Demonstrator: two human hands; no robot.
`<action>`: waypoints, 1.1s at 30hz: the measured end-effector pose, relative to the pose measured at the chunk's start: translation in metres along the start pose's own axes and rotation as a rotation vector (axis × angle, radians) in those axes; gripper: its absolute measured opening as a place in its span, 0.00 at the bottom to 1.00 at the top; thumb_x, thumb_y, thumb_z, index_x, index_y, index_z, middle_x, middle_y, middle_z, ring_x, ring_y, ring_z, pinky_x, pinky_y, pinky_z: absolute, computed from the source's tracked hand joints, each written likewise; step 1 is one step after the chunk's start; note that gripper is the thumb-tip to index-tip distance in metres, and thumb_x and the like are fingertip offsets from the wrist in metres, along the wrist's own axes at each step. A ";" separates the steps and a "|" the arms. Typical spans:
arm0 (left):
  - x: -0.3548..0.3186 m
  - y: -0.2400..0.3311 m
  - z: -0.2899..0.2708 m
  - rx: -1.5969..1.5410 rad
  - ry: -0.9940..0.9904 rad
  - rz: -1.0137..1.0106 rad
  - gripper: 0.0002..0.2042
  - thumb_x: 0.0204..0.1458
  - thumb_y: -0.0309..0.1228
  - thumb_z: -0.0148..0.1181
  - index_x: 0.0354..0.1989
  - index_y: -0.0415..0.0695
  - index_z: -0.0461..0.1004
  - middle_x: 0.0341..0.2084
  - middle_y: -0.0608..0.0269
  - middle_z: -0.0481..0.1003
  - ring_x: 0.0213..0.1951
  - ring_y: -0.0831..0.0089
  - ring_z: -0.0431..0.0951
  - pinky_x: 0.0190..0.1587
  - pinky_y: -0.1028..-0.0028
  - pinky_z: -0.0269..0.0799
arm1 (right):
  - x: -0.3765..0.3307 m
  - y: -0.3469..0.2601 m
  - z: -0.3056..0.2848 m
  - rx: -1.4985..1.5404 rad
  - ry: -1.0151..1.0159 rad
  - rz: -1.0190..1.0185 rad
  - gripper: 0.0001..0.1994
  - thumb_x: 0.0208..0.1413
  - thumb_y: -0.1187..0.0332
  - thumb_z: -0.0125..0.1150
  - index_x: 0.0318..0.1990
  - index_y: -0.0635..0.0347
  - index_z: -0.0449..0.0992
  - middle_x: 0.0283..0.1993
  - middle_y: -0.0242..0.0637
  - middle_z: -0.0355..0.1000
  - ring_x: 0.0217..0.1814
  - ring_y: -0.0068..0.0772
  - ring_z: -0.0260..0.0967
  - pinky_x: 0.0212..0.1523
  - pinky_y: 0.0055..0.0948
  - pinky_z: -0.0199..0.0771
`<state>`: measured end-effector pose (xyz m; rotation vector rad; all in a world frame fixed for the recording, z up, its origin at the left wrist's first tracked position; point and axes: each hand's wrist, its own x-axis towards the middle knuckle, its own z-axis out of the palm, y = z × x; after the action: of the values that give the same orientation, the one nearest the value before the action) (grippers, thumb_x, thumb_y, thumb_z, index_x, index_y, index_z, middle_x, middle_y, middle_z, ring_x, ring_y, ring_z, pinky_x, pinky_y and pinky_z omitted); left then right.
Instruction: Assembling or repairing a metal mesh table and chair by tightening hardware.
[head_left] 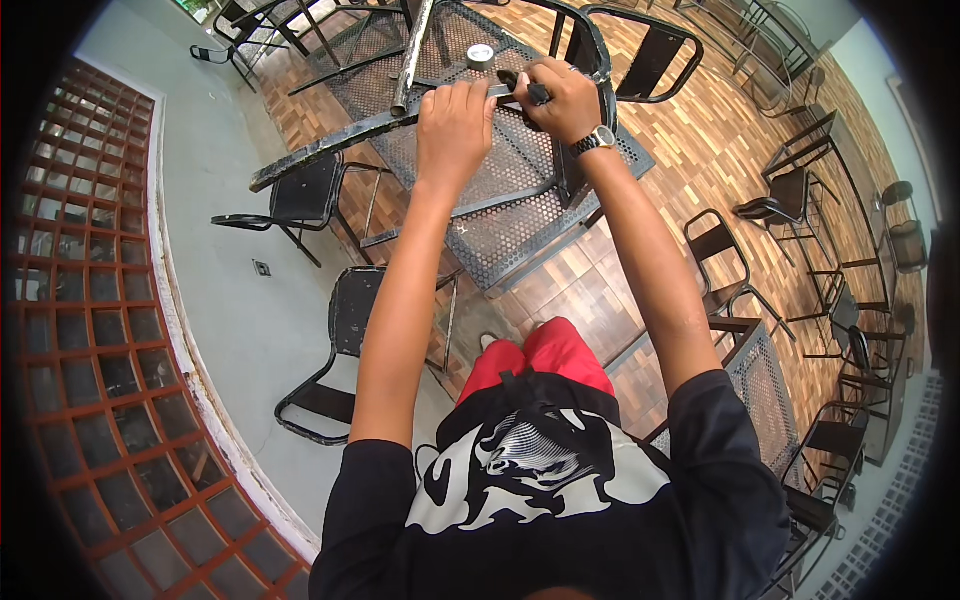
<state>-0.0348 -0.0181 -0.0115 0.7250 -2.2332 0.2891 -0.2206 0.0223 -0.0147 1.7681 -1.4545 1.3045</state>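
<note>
Both my arms reach forward over a black perforated metal table [500, 235]. My left hand [455, 135] is curled over a worn dark metal bar [325, 150], which sticks out to the left with chipped paint. My right hand [562, 100] grips a black-handled tool [539, 95]. A flat, pale metal strip, apparently its blade, spans the small gap toward my left fingers; its far end is hidden by them. Just beyond my hands lies a round grey roll [480, 56] with a pale face. A scuffed metal tube [412, 60] rises beside my left hand.
Black metal chairs stand at the left [305, 195] and nearer my left arm [355, 315]. More chairs [715, 245] and tables line the right side. A red-framed grid window [110, 350] runs along the left wall. Another mesh table [760, 385] stands by my right elbow.
</note>
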 end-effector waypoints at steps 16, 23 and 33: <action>-0.001 0.002 0.004 -0.069 0.016 -0.091 0.12 0.58 0.33 0.59 0.48 0.42 0.79 0.40 0.62 0.79 0.46 0.61 0.75 0.54 0.60 0.65 | 0.036 -0.014 -0.002 -0.170 -0.440 0.308 0.22 0.56 0.46 0.59 0.29 0.57 0.85 0.27 0.49 0.79 0.31 0.54 0.79 0.35 0.47 0.80; -0.009 0.008 -0.005 0.002 -0.009 -0.065 0.22 0.45 0.32 0.67 0.50 0.36 0.76 0.49 0.55 0.75 0.56 0.58 0.73 0.65 0.56 0.62 | 0.063 -0.029 0.019 -0.064 -0.684 0.250 0.24 0.59 0.47 0.56 0.32 0.60 0.85 0.31 0.53 0.80 0.35 0.56 0.80 0.38 0.48 0.81; -0.019 -0.001 -0.010 0.088 0.021 -0.086 0.28 0.45 0.24 0.62 0.60 0.44 0.73 0.55 0.60 0.74 0.60 0.59 0.72 0.67 0.57 0.62 | 0.008 0.004 -0.008 0.164 -0.328 -0.164 0.08 0.56 0.60 0.65 0.37 0.52 0.76 0.38 0.31 0.73 0.36 0.40 0.76 0.33 0.39 0.78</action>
<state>-0.0173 -0.0072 -0.0187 0.8590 -2.1736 0.3529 -0.2275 0.0243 -0.0046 2.2433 -1.3622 1.1150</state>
